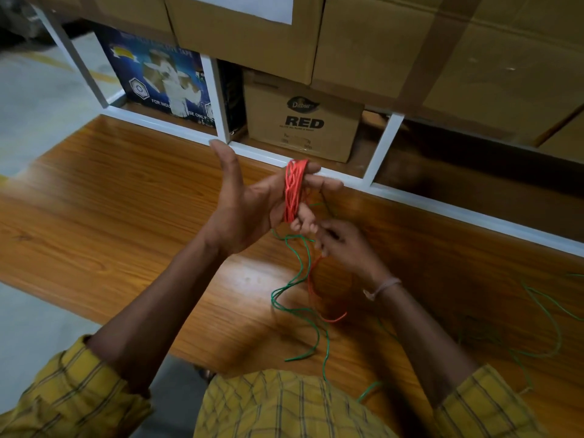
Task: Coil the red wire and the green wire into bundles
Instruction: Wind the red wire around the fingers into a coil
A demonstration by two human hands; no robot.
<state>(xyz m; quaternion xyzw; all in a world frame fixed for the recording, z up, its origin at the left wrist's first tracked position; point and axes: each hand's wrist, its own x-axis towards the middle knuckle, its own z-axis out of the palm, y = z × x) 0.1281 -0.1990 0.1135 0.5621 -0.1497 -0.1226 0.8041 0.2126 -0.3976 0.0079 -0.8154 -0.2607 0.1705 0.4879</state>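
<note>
While my left hand (249, 197) stands raised with the palm turned inward and the thumb pointing up, its four fingers (328, 184) stretch out nearly straight, and the red wire (294, 191) sits wound around them in a tight bunch of loops just short of the fingertips. Those fingers are not curled round anything; they simply carry the coil like a spool. Just below and to the right of them my right hand (344, 245) is bent at the wrist, its fingertips drawn together in a pinch on the loose end of the red wire, close under the lowest finger of the left hand. From that pinch the free tail of red drops toward me and ends in a short curl on the wooden tabletop (126, 197). The green wire (300, 279) lies uncoiled beneath both hands: one strand rises close to my right fingertips, and I cannot tell whether it touches them, while the remainder wanders in slack loops nearer my body and far out past my right forearm. A pale thread band (384, 287) circles my right wrist, and yellow checked sleeves (63, 399) are pushed up on both arms. Beyond my left fingertips runs a white shelf frame (357, 181), and behind it sit a brown carton printed RED (303, 121) and a blue printed box (158, 80), with bigger cardboard boxes (474, 42) stacked above.
</note>
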